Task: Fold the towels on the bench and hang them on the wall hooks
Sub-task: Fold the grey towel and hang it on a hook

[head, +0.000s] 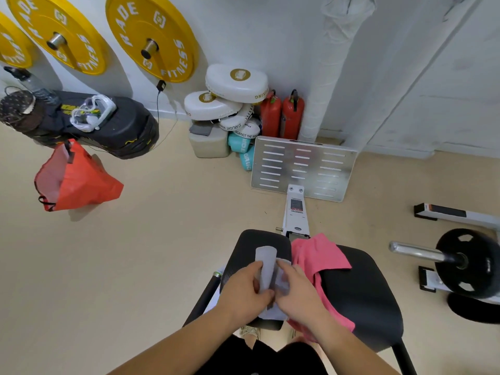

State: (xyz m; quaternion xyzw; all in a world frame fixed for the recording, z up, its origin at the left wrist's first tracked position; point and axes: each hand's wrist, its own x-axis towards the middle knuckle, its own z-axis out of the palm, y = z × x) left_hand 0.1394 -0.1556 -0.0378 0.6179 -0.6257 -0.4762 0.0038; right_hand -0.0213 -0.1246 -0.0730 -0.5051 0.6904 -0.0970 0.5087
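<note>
Pale towel (266,257) is mid-fold on the left pad of the bench (362,293). Left hand (243,289) pinches the folded strip, fingers curled. Right hand (299,293) holds the adjoining edge, fingers bent over it. Pink towel (319,255) lies just right, crumpled and unfolded. Whitish cloth (349,17) hangs high on the wall, maybe one already hung; no hooks visible. Estimate: early, hanging still to do.

Containers:
- Orange bag (78,182): mouth open, contents unclear.
- White basket (93,112): small items.
- Translucent tub (209,144): grey cloth on top.
</note>
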